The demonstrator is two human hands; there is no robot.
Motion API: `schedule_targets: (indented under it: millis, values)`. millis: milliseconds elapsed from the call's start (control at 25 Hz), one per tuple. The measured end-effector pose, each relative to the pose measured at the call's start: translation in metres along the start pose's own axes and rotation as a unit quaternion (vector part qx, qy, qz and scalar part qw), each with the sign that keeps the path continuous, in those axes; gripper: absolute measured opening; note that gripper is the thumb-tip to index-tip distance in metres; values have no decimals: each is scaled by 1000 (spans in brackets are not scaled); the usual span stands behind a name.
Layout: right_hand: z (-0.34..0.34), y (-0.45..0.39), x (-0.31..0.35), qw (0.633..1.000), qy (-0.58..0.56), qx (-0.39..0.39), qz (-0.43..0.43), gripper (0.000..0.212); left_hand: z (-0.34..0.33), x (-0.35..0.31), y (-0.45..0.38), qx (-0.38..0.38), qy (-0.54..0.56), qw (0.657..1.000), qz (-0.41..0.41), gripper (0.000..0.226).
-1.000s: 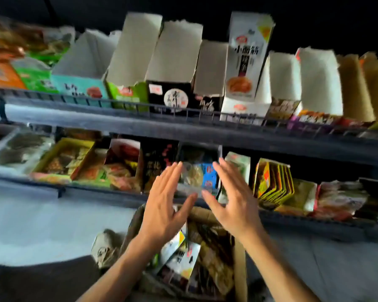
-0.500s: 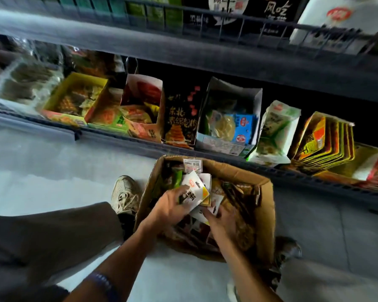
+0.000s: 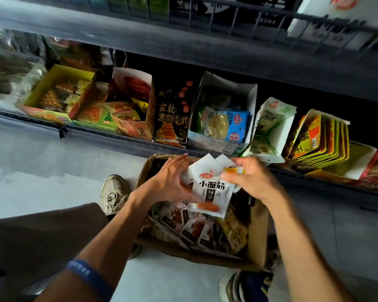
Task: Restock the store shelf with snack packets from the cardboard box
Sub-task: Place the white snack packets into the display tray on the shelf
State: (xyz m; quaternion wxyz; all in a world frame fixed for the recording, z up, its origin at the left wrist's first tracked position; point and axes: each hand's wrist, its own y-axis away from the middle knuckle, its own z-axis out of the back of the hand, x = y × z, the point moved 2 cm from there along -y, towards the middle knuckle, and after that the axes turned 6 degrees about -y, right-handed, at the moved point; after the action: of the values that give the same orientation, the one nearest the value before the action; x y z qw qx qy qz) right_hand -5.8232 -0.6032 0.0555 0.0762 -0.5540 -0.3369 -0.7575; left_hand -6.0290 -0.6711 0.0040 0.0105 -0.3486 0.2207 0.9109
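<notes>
Both hands hold a small stack of white packets above the box, squaring it before shelving.

The left hand (image 3: 172, 182) cups the stack's left edge with its thumb under the lower corner; the right hand (image 3: 252, 178) pinches the upper right edge, so the packets (image 3: 213, 190) sit fanned between the palms, probably to be aligned. The packets are flat, glossy, rectangular film pouches, likely slippery, which would explain the two-sided grasp. Directly below the grasp stands the open box (image 3: 256, 234), corrugated card with soft, bent walls, full of loose dark pouches. Just beyond the fingertips runs the shelf (image 3: 129, 141), lined with open-topped paperboard cartons.
</notes>
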Motion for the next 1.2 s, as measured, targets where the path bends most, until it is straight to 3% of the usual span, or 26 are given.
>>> schedule_targets:
  millis: [80, 160, 240, 320, 400, 440, 520, 600, 640, 720, 840, 960, 1040, 1080, 1120, 1200]
  values:
    - [20, 16, 33, 998, -32, -23, 42, 20, 20, -36, 4, 19, 133, 990, -33, 82]
    - [19, 32, 58, 985, -66, -100, 122, 23, 34, -56, 16, 17, 284, 958, -43, 61]
    - [8, 45, 69, 959, -48, -204, 189, 35, 38, -60, 27, -6, 327, 944, -34, 53]
    - [-5, 54, 53, 930, -160, -273, 184, 54, 31, -59, 34, -46, 378, 924, -25, 46]
    - [-31, 59, 25, 932, -256, -244, 76, 56, 21, -60, 42, -93, 476, 875, -2, 42]
    - [-49, 62, 16, 951, -228, -201, 54, 54, 16, -59, 44, -109, 504, 857, 11, 44]
    - [-80, 65, -5, 971, -197, -128, 40, 52, 7, -56, 46, -112, 511, 852, 27, 48]
    - [-103, 63, -26, 963, -237, -127, 9, 55, 9, -42, 48, -138, 507, 848, 68, 48]
    - [-113, 62, -37, 971, -200, -127, -23, 57, 13, -31, 49, -171, 507, 839, 102, 48]
    - [-137, 56, -68, 993, 27, -65, -91, 54, 23, -5, 55, -229, 498, 821, 163, 51]
    - [-182, 50, -108, 964, 240, 62, -98, 52, 29, 22, 63, -264, 528, 784, 190, 52]
    - [-186, 34, -111, 921, 383, 10, -74, 24, 26, 40, 68, -262, 553, 765, 200, 64]
    - [-159, 31, -106, 948, 284, -89, -112, 23, 22, 48, 62, -271, 558, 758, 201, 68]
    - [-140, 33, -102, 969, 134, -153, -140, 23, 20, 49, 58, -283, 559, 751, 207, 65]
    - [-119, 37, -94, 966, -49, -205, -152, 21, 18, 49, 54, -295, 553, 749, 216, 60]
    - [-80, 49, -66, 906, -331, -247, -93, 20, 14, 43, 47, -300, 532, 760, 223, 50]
